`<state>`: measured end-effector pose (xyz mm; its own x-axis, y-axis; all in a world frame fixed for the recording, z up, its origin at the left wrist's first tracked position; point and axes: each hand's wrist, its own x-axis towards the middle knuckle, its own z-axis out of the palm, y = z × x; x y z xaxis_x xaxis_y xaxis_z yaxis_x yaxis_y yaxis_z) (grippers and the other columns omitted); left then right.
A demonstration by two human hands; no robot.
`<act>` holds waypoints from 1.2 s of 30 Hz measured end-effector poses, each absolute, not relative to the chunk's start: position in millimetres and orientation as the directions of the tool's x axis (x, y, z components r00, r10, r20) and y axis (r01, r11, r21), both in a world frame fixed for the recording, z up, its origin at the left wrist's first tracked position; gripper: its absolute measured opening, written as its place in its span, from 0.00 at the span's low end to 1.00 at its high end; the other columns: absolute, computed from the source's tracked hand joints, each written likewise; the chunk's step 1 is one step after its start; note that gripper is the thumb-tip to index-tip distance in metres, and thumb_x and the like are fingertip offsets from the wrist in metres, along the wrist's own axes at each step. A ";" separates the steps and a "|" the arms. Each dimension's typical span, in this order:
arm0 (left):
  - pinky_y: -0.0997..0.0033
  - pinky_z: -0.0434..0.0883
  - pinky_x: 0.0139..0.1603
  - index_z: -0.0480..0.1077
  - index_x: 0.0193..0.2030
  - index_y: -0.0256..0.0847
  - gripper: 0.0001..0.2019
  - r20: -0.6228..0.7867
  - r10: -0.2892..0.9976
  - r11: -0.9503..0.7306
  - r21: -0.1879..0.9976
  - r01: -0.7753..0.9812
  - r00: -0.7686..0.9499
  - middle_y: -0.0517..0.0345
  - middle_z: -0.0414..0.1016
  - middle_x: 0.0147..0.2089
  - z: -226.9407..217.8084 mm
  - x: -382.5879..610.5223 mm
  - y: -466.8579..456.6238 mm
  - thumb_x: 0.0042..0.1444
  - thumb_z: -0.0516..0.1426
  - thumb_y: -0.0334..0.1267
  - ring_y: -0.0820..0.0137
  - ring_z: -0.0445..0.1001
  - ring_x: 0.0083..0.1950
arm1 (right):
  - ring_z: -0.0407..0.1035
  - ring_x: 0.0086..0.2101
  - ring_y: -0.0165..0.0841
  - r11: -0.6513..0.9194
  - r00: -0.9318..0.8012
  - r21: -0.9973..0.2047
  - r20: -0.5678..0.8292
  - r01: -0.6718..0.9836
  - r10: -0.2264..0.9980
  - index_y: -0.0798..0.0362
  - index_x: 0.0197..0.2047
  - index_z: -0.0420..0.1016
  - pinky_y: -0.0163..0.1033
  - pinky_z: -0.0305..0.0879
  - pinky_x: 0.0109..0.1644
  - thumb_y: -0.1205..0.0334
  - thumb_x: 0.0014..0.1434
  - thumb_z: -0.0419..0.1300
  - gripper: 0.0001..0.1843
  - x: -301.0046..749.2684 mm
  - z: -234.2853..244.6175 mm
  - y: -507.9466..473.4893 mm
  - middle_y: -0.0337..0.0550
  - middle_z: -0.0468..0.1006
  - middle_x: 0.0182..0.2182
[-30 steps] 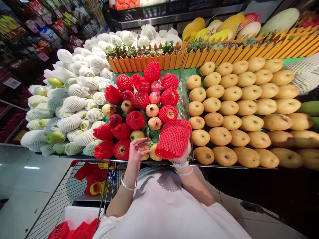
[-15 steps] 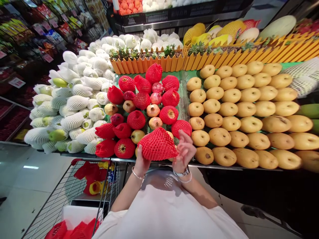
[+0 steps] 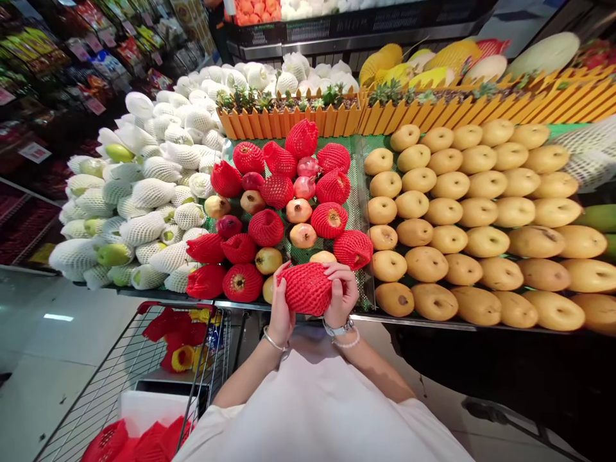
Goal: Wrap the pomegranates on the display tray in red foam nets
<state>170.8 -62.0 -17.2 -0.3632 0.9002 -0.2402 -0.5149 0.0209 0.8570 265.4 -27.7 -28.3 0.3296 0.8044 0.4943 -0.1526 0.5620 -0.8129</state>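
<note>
Both my hands grip one red foam net sleeve (image 3: 307, 289) at the front edge of the fruit stand. My left hand (image 3: 280, 307) wraps its left side and my right hand (image 3: 342, 292) curls over its right side. Whether a fruit sits inside the sleeve I cannot tell. Just beyond lie pomegranates (image 3: 303, 235), some bare and some in red net sleeves (image 3: 265, 227), on a green mesh mat (image 3: 355, 202).
White-netted green fruit (image 3: 144, 192) is piled to the left; rows of yellow pears (image 3: 481, 212) fill the right. An orange picket divider (image 3: 289, 122) runs behind. A wire shopping cart (image 3: 144, 378) with red sleeves stands at my lower left.
The red net sleeve moved from my raised right hand down to the stand's front edge. My left hand came in, and both hands closed round the sleeve, which now looks bunched and rounder.
</note>
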 end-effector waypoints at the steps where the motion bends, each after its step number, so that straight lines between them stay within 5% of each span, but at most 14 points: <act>1: 0.61 0.65 0.62 0.70 0.55 0.44 0.20 -0.289 0.889 0.030 0.812 -0.583 -0.356 0.53 0.74 0.56 -17.4 172.8 -62.9 0.59 0.55 0.50 0.62 0.70 0.59 | 0.70 0.38 0.34 0.567 0.336 -0.815 0.504 -0.121 0.796 0.51 0.32 0.68 0.46 0.68 0.48 0.62 0.65 0.52 0.09 265.0 -28.7 -27.9 0.40 0.71 0.30; 5: 0.56 0.70 0.56 0.69 0.56 0.41 0.26 -0.424 0.866 0.077 0.639 -0.765 -0.267 0.48 0.77 0.51 -17.2 172.6 -67.7 0.59 0.52 0.57 0.58 0.75 0.53 | 0.66 0.34 0.33 0.634 0.163 -0.773 0.626 0.000 0.763 0.51 0.29 0.66 0.42 0.66 0.42 0.61 0.63 0.55 0.10 268.1 -27.7 -28.5 0.39 0.68 0.28; 9: 0.58 0.72 0.52 0.71 0.52 0.39 0.25 -0.466 0.832 0.086 0.643 -0.761 -0.300 0.48 0.78 0.47 -19.5 162.9 -71.1 0.56 0.55 0.55 0.59 0.78 0.48 | 0.65 0.35 0.33 0.724 -0.042 -0.689 0.723 0.030 0.689 0.50 0.29 0.66 0.44 0.65 0.46 0.60 0.59 0.59 0.09 261.9 -27.9 -33.0 0.37 0.69 0.28; 12: 0.61 0.72 0.51 0.72 0.45 0.39 0.18 -0.363 0.826 -0.018 0.748 -0.664 -0.431 0.51 0.78 0.45 -24.6 155.0 -70.4 0.56 0.55 0.51 0.61 0.77 0.46 | 0.67 0.46 0.36 0.561 0.063 -0.828 0.561 0.013 0.826 0.48 0.35 0.69 0.50 0.59 0.60 0.60 0.59 0.57 0.02 248.9 -33.3 -39.6 0.40 0.72 0.39; 15: 0.60 0.71 0.53 0.72 0.42 0.41 0.15 -0.165 0.811 -0.173 0.849 -0.500 -0.561 0.53 0.78 0.45 -29.7 149.8 -67.9 0.56 0.54 0.49 0.61 0.76 0.48 | 0.63 0.56 0.39 0.209 0.015 -0.947 0.211 -0.245 0.977 0.47 0.51 0.69 0.51 0.54 0.66 0.56 0.61 0.52 0.16 235.5 -39.9 -44.3 0.45 0.70 0.52; 17: 0.59 0.70 0.55 0.72 0.43 0.42 0.14 -0.065 0.791 -0.243 0.879 -0.410 -0.609 0.53 0.77 0.46 -31.6 149.3 -66.8 0.56 0.54 0.48 0.61 0.75 0.50 | 0.65 0.55 0.38 0.050 -0.012 -0.925 0.059 -0.376 0.998 0.48 0.52 0.69 0.49 0.57 0.65 0.54 0.61 0.51 0.18 228.6 -42.6 -45.1 0.46 0.71 0.52; 20: 0.59 0.69 0.57 0.73 0.43 0.41 0.14 -0.004 0.783 -0.268 0.900 -0.344 -0.622 0.52 0.77 0.48 -30.9 152.3 -66.7 0.58 0.53 0.46 0.61 0.75 0.51 | 0.68 0.48 0.38 0.077 0.113 -0.881 0.027 -0.466 0.993 0.49 0.48 0.69 0.48 0.63 0.60 0.45 0.60 0.54 0.20 223.6 -43.6 -43.9 0.46 0.72 0.47; 24: 0.60 0.69 0.56 0.73 0.42 0.41 0.13 -0.005 0.778 -0.262 0.906 -0.332 -0.628 0.51 0.77 0.48 -27.9 155.3 -66.3 0.58 0.53 0.44 0.62 0.75 0.50 | 0.66 0.45 0.38 0.241 0.143 -0.835 0.195 -0.495 0.970 0.44 0.54 0.69 0.48 0.65 0.56 0.31 0.52 0.58 0.34 225.5 -42.1 -42.0 0.45 0.67 0.46; 27: 0.61 0.70 0.55 0.73 0.41 0.41 0.12 -0.087 0.771 -0.240 0.878 -0.415 -0.630 0.53 0.77 0.46 -28.6 154.6 -63.1 0.58 0.53 0.43 0.63 0.75 0.49 | 0.65 0.46 0.37 0.267 0.137 -0.904 0.233 -0.333 0.963 0.48 0.40 0.75 0.45 0.63 0.57 0.40 0.54 0.62 0.20 226.2 -39.9 -39.7 0.43 0.67 0.41; 29: 0.63 0.70 0.53 0.73 0.40 0.42 0.11 -0.134 0.766 -0.226 0.859 -0.460 -0.628 0.54 0.77 0.45 -30.4 154.7 -60.1 0.58 0.53 0.43 0.64 0.75 0.48 | 0.67 0.45 0.35 0.203 0.195 -0.899 0.136 -0.388 0.971 0.49 0.33 0.72 0.44 0.63 0.57 0.50 0.56 0.62 0.11 224.6 -37.6 -36.9 0.40 0.69 0.39; 33: 0.66 0.69 0.55 0.74 0.42 0.42 0.12 -0.099 0.760 -0.237 0.878 -0.416 -0.642 0.55 0.77 0.46 -31.3 159.3 -56.3 0.57 0.56 0.45 0.65 0.75 0.50 | 0.72 0.43 0.35 0.012 0.161 -0.720 -0.138 -0.694 0.977 0.50 0.37 0.68 0.48 0.67 0.55 0.53 0.61 0.55 0.09 222.7 -30.4 -28.8 0.41 0.74 0.42; 36: 0.62 0.69 0.57 0.73 0.46 0.43 0.18 -0.179 0.797 -0.171 0.850 -0.498 -0.577 0.53 0.77 0.49 -26.3 163.4 -57.6 0.57 0.56 0.53 0.62 0.74 0.53 | 0.74 0.42 0.35 0.052 0.212 -0.709 -0.140 -0.703 0.967 0.50 0.38 0.67 0.47 0.68 0.54 0.55 0.61 0.56 0.08 224.5 -25.5 -22.7 0.39 0.78 0.37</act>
